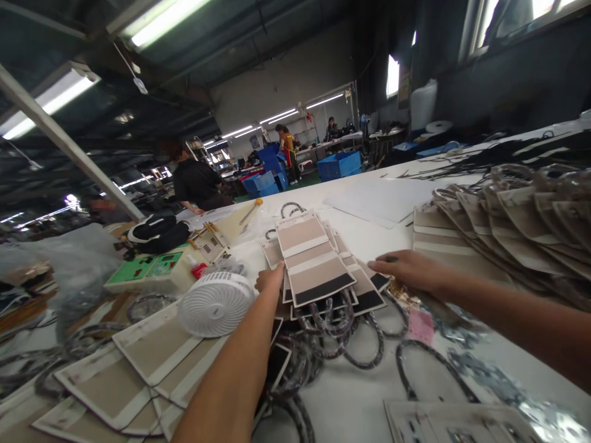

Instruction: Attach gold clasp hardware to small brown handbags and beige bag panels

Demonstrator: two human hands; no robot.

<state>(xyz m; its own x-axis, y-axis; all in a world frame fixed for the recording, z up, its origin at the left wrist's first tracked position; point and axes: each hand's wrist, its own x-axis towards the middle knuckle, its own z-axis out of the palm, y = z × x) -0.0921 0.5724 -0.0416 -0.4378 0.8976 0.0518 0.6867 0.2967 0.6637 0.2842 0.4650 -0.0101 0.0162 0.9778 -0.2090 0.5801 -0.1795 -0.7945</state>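
My left hand (pixel 270 278) is closed on the left edge of the top beige bag panel (pixel 311 249), its thumb on the face. That panel has pale cross strips and a black band along its near end. Beneath it lie more such panels (pixel 362 280), fanned out to the right. Dark, plastic-wrapped loop handles (pixel 332 317) stick out at the near side. My right hand (pixel 399 267) is just right of the pile, fingers curled with a small dark thing I cannot make out. Small gold-coloured metal pieces (pixel 402 294) lie below it.
A white fan (pixel 216 304) rests on panels (pixel 106 384) at left, by a green-topped machine (pixel 152 266). At right are a large panel stack (pixel 498 227), a pink paper (pixel 421 326) and silvery metal parts (pixel 492 375). Another panel (pixel 457 421) lies in front. People work farther back.
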